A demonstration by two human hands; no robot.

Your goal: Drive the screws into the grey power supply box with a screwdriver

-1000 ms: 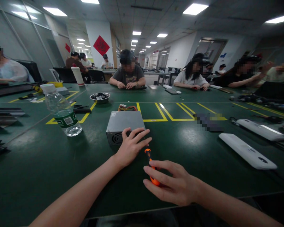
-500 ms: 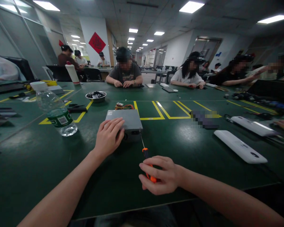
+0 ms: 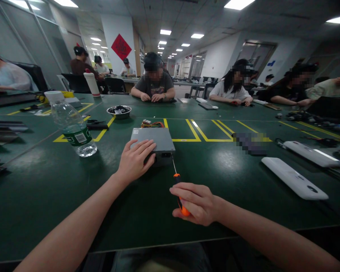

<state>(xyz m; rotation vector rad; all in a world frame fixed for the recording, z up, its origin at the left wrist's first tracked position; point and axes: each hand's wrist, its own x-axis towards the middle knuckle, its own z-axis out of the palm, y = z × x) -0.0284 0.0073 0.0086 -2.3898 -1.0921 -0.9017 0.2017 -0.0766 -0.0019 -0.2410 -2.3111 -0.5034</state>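
Observation:
A grey metal computer power supply (image 3: 158,136) sits on the green table, with a bundle of colored wires (image 3: 151,124) at its far side. My left hand (image 3: 136,158) lies on its top and near edge, fingers stretched out flat and the thumb along the front. My right hand (image 3: 197,202) is closed around the orange and black handle of a screwdriver (image 3: 176,176). Its thin shaft points up and away to the front right corner of the power supply, beside the dark socket. Whether the tip sits in a screw is too small to tell.
A water bottle (image 3: 78,132) stands left, near a metal bowl (image 3: 119,112) of small dark parts. White oblong devices (image 3: 294,179) and a blurred dark object (image 3: 251,143) lie right. Yellow tape (image 3: 184,140) marks the table (image 3: 229,204). Several people sit around it.
My right hand's fingers have shifted and closed more around the screwdriver handle. The left hand stays on the power supply. The whole view has swung slightly left.

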